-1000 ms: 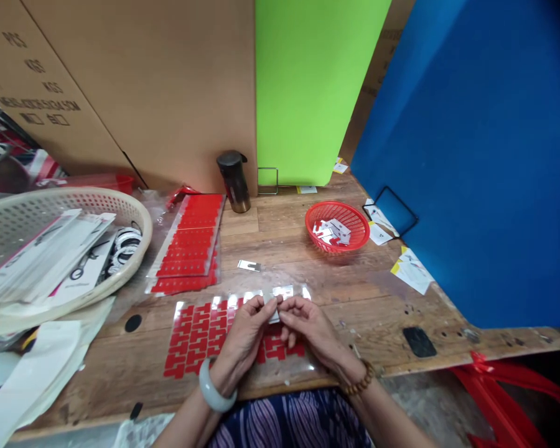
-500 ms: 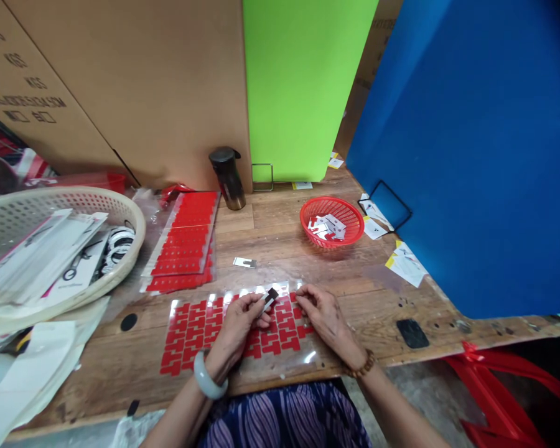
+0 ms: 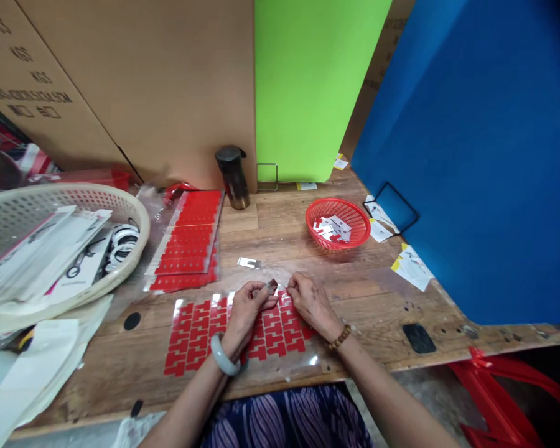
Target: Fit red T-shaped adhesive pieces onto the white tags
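Observation:
My left hand (image 3: 246, 313) pinches a small flat plate (image 3: 272, 285) between thumb and fingers; its dark end sticks out, and the rest is covered. Beside it, my right hand (image 3: 310, 303) has thumb and fingertips pressed together over the top right of a clear sheet; whatever is between them is too small to tell. The sheet carries rows of red T-shaped stickers (image 3: 180, 339) and lies flat under both hands. Just beyond it lies a loose silvery plate (image 3: 249, 263) with a dark slot. Further back, a red basket (image 3: 338, 244) contains several white pieces, some with red.
Left stand a large cream basket (image 3: 137, 242) of cards and rings, and stacked red sticker sheets (image 3: 186, 233). A dark tumbler (image 3: 233, 180) stands at the back, near green (image 3: 312, 93) and blue (image 3: 471, 155) panels. A wire stand (image 3: 392, 208) juts out at right.
My right hand has moved left, close to my left hand, and its fingers have drawn together. The plate in my left hand has turned and is more covered. The view has shifted slightly.

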A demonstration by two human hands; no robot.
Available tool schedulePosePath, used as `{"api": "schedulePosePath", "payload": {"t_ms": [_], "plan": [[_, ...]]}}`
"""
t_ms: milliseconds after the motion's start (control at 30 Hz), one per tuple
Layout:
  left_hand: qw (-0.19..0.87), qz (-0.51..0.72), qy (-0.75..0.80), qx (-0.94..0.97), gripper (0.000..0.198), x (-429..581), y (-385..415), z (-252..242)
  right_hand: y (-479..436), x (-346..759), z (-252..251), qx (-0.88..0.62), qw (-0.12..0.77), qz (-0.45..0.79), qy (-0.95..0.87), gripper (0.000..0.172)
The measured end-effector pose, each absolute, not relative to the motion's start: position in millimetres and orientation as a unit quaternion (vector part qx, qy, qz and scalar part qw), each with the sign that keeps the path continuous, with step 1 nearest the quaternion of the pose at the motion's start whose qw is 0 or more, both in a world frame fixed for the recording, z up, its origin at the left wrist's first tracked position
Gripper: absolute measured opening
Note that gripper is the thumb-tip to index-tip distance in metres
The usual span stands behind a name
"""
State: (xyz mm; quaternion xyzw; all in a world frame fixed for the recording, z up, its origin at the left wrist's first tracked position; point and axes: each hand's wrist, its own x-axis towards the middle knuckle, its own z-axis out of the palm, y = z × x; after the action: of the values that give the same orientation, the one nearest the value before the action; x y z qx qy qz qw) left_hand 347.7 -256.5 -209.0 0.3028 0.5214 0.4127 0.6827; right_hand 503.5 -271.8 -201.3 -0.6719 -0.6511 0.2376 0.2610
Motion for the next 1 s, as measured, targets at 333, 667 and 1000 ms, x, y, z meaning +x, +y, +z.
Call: {"api": "schedulePosePath", "payload": {"t_ms": [333, 667, 1000], "plan": [[0.681, 0.424, 0.509, 0.312, 0.026, 349, -258, -209, -290, 494, -206, -0.656, 0.329, 0.221, -0.642, 0.020], [0.680, 0.442, 0.520, 0.269, 0.022, 354, -257, -206, -289, 499, -209, -0.633, 0.365, 0.264, -0.630, 0.016], [0.678, 0.458, 0.518, 0.249, 0.023, 353, -256, -209, -297, 510, -201, -0.567, 0.396, 0.357, -0.628, 0.015]]}}
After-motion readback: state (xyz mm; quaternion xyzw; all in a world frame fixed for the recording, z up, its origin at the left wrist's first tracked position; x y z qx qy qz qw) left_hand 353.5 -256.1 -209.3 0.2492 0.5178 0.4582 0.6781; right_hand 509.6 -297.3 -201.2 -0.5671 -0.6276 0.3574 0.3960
